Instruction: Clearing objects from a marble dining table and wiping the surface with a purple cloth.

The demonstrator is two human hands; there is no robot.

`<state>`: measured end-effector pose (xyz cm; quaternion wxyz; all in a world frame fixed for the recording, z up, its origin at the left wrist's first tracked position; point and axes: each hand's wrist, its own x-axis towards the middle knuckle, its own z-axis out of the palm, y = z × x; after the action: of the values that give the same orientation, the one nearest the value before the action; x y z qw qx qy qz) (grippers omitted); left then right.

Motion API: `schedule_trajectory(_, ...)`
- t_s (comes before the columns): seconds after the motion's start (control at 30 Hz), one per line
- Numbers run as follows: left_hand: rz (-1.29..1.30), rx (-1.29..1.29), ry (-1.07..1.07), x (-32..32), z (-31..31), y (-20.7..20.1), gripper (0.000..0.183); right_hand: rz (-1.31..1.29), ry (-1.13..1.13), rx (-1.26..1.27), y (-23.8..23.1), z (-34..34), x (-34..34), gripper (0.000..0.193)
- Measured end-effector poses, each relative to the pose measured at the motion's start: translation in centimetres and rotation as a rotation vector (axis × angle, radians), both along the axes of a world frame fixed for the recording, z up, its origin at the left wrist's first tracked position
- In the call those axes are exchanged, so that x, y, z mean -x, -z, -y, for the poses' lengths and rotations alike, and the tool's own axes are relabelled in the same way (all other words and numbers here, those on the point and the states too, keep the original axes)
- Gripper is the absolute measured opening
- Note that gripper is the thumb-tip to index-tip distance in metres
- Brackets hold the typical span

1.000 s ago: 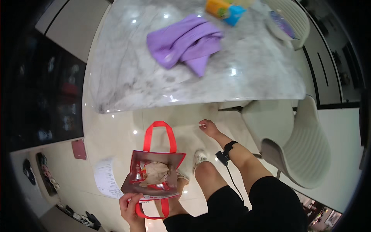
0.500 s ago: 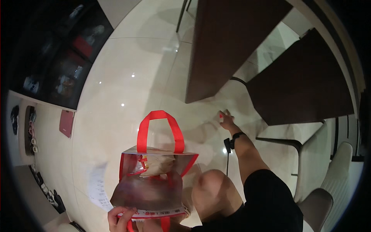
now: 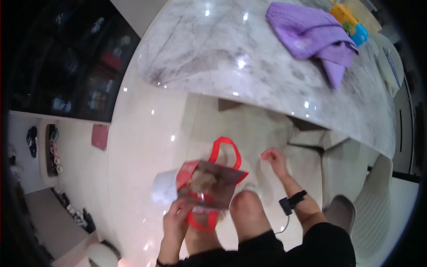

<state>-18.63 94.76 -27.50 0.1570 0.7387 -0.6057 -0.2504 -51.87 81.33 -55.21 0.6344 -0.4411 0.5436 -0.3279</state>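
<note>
Bag (image 3: 209,184) gripped at its near edge by left hand (image 3: 175,220), lifted off floor, not yet on table (image 3: 267,75); right hand (image 3: 273,158) loosely curled, empty.

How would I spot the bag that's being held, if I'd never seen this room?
Start at the big marble table and look down to the pale glossy floor below it, near the person's knees. There the left hand grips a shopping bag. Its bright red loop handles and shiny see-through sides set it apart from the white paper beside it.
</note>
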Motion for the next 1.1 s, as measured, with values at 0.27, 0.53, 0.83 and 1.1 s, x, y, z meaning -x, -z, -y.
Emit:
schedule_trajectory(0.27, -0.086, -0.063, 0.249, 5.1, 1.6, -12.0, 0.031, -0.26, -0.682, 0.77, -30.3, -4.7, -4.8, 0.03)
schedule_trajectory(0.53, -0.104, -0.061, 0.483, 8.5, 1.9, -23.3, 0.029, -0.947, 0.12, 0.391, -40.5, -13.3, 15.7, 0.066)
schedule_trajectory(0.83, -0.186, 0.137, 0.563, 11.2, 2.7, -29.4, 0.02, -1.344, -0.037, -0.512, -30.9, -23.1, 30.3, 0.028)
schedule_trajectory(1.1, -0.235, 0.11, 0.562, 6.9, 1.8, -30.4, 0.02, -1.353, -0.125, -0.51, -34.2, -20.0, 24.8, 0.023)
